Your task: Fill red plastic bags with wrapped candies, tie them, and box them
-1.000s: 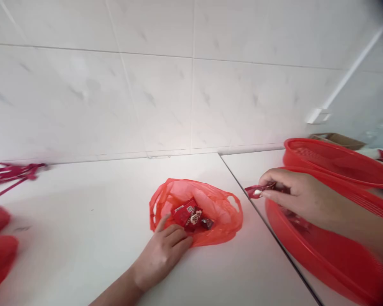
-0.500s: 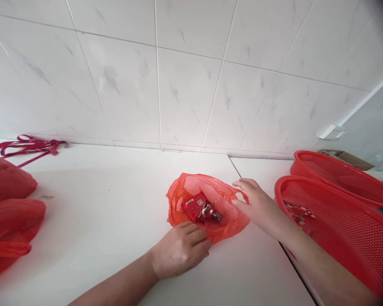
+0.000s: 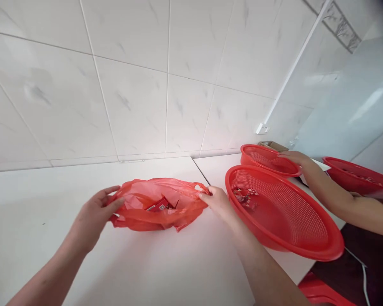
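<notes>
A thin red plastic bag (image 3: 140, 221) is stretched wide between my hands over the white table. My left hand (image 3: 97, 212) pinches its left edge between thumb and fingers. At the opposite end, my right hand (image 3: 213, 199) grips the bag by its handle loop. Inside the bag lie small red packets (image 3: 161, 205), partly hidden by the near side of the plastic. Just right of my right hand stands a large red mesh basket (image 3: 284, 212) with several small red packets (image 3: 245, 195) at its left end.
Behind the large basket is a second red basket (image 3: 264, 159), with a co-worker's hand (image 3: 295, 157) at its rim. Another red basket (image 3: 357, 174) holds small items at far right. A tiled wall (image 3: 140, 106) bounds the white table (image 3: 67, 178) at the back.
My left hand has moved from the bag's near side to its left edge, and the bag is pulled wider. The view has turned right, bringing a co-worker's arm and another basket into sight.
</notes>
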The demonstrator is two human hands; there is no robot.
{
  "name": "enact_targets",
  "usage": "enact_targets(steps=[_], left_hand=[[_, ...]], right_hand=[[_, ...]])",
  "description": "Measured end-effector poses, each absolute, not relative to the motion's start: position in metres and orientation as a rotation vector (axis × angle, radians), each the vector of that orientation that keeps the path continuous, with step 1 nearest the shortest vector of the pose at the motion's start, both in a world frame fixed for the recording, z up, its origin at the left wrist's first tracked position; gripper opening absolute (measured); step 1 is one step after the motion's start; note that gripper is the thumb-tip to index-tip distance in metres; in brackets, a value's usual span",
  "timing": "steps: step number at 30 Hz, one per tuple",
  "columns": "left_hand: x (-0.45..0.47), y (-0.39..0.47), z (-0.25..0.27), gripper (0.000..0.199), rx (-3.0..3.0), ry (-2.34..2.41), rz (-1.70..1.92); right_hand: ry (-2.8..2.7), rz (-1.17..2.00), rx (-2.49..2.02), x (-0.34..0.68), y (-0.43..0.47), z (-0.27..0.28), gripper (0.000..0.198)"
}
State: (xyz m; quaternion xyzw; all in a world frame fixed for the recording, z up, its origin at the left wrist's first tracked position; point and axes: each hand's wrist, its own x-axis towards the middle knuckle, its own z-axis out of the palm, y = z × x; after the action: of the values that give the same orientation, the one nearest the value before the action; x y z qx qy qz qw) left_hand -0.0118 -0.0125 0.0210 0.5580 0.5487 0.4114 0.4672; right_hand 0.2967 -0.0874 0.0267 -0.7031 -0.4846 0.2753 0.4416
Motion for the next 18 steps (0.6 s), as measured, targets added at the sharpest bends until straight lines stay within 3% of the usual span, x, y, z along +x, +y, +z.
enact_targets(steps=[9, 13, 18], left_hand=[[-0.030, -0.020, 0.105, 0.033, 1.290, 1.105, 1.593], [-0.028, -0.039, 0.135, 0.030, 1.544, 1.067, 1.522], [-0.015, -0.060, 0.156, 0.029, 2.072, 1.227, 1.486]], right_hand=[[-1.030, 0.936, -1.008, 0.298, -0.050, 0.102, 0.028], [-0.922, 0.870, -0.795, 0.280, -0.035, 0.113, 0.027], [-0.876, 1.117, -0.533, 0.237, -0.035, 0.116, 0.026]])
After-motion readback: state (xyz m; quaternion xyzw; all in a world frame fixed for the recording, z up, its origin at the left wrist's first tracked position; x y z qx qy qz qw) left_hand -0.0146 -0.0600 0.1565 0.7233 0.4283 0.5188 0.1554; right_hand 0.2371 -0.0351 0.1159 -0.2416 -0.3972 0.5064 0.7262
